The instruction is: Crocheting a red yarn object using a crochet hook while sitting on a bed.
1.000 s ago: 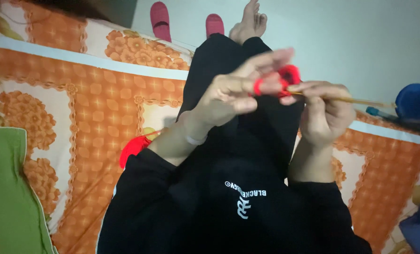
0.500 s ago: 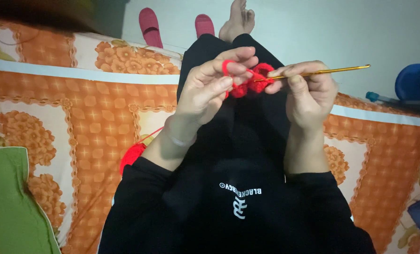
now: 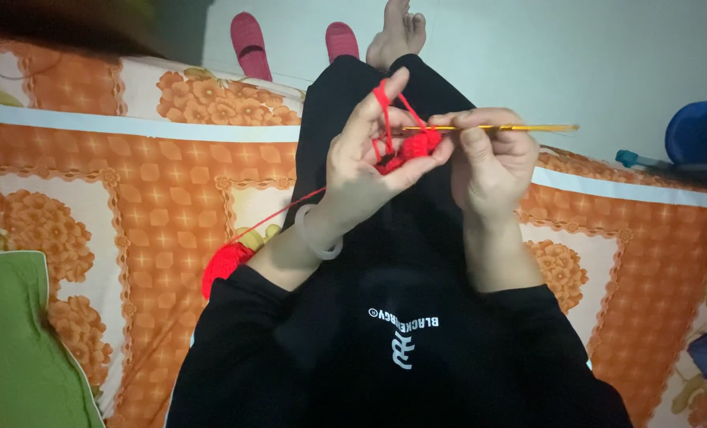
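Note:
My left hand [image 3: 367, 170] pinches a small red crochet piece [image 3: 417, 147] between thumb and fingers, with red yarn looped over its raised forefinger. My right hand [image 3: 490, 162] grips a thin yellow crochet hook [image 3: 520, 128] that lies level, its tip in the red piece. Both hands are raised over my black-clothed lap. The yarn strand runs down left to a red yarn ball [image 3: 225, 266] on the bed beside my left arm. A pale bangle [image 3: 315, 235] circles my left wrist.
An orange and cream flowered bedsheet [image 3: 139, 182] covers the bed. A green pillow [image 3: 17, 341] lies at lower left. Pink slippers [image 3: 249, 43] stand on the pale floor beyond my bare foot [image 3: 397, 32]. A blue round object [image 3: 698, 133] sits at right.
The view has dipped, so both hands sit lower in frame. The left forefinger has lifted with yarn over it, and the hook has levelled out toward the right.

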